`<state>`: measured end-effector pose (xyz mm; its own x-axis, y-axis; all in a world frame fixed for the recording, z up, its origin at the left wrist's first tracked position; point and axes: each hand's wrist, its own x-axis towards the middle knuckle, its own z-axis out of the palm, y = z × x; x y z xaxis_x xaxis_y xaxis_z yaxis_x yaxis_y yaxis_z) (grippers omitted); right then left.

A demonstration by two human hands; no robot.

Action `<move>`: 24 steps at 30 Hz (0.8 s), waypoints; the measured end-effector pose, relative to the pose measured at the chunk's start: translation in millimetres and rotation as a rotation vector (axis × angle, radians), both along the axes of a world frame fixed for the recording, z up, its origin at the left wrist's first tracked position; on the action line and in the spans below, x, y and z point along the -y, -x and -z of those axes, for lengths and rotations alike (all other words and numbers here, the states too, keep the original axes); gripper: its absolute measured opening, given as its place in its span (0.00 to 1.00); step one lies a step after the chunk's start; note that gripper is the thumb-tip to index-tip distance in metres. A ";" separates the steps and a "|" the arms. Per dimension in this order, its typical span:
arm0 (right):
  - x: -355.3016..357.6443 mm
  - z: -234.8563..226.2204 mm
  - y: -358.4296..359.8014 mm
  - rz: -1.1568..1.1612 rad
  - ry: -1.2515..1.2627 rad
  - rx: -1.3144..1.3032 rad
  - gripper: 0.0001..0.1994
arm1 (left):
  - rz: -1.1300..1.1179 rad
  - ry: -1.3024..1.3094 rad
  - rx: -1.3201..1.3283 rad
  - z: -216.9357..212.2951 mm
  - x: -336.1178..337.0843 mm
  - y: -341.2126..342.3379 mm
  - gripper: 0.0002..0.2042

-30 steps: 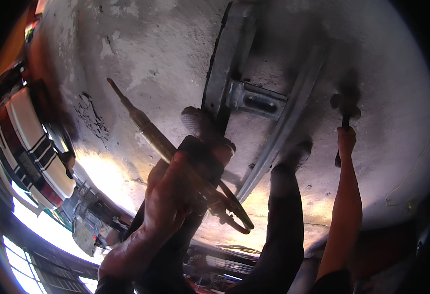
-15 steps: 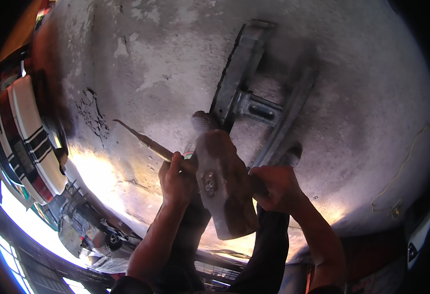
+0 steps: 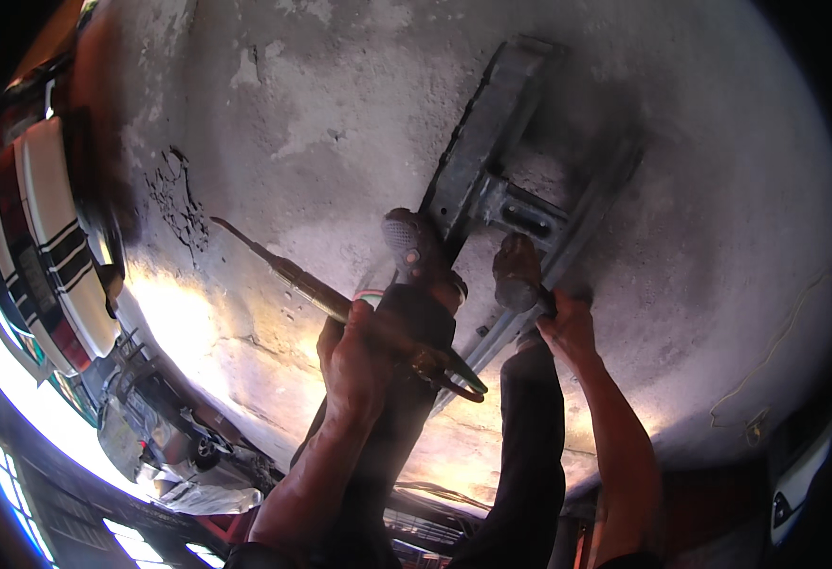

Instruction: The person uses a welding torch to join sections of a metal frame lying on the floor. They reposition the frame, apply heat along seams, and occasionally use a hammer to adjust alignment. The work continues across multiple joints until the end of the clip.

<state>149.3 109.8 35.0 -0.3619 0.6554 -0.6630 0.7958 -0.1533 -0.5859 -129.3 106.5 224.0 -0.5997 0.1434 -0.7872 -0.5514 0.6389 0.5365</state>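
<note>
I am looking up at a rough concrete ceiling (image 3: 293, 114) that carries a grey metal channel (image 3: 478, 142) and a bolted bracket (image 3: 520, 218). My left hand (image 3: 354, 365) is closed around a long thin metal rod (image 3: 274, 266). The rod slants from upper left down to a looped end (image 3: 459, 384). My right hand (image 3: 568, 327) grips the handle of a hammer, and the hammer's dark head (image 3: 516, 270) sits just below the bracket. Between my hands rises a dark tool body with a rounded, perforated top (image 3: 408, 239); who or what holds it is hidden.
A cracked, flaking patch (image 3: 179, 190) marks the ceiling to the left. A red, white and black striped object (image 3: 46, 266) curves along the left rim. Bright windows (image 3: 18, 446) glare at lower left. A thin wire (image 3: 776, 351) hangs at right. A dark post (image 3: 530, 455) stands between my forearms.
My right hand came in from the far right with the hammer, swung it close past the camera, and now holds its head up by the bracket. My left hand kept hold of the rod.
</note>
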 end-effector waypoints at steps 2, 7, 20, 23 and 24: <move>0.1 -20.7 5.2 0.040 -0.001 -0.083 0.11 | -0.019 0.037 0.019 -1.1 2.8 3.8 0.15; -46.0 -96.4 53.6 -0.012 -0.052 -0.393 0.11 | -0.024 0.007 0.086 3.4 18.8 19.8 0.15; -57.8 21.3 46.1 -0.193 -0.023 0.072 0.19 | -0.052 0.021 0.038 -6.3 6.4 2.9 0.15; -33.4 6.1 45.2 -0.123 0.053 0.071 0.19 | -0.061 -0.031 0.074 4.2 14.7 -1.8 0.15; -27.3 0.7 38.5 -0.072 0.035 0.024 0.17 | -0.064 -0.030 0.048 6.3 6.9 -1.1 0.15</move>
<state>110.8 137.0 34.2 -0.3912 0.6047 -0.6937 0.8189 -0.1153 -0.5622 -128.2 99.6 217.7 -0.5703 0.1299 -0.8111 -0.6157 0.5861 0.5267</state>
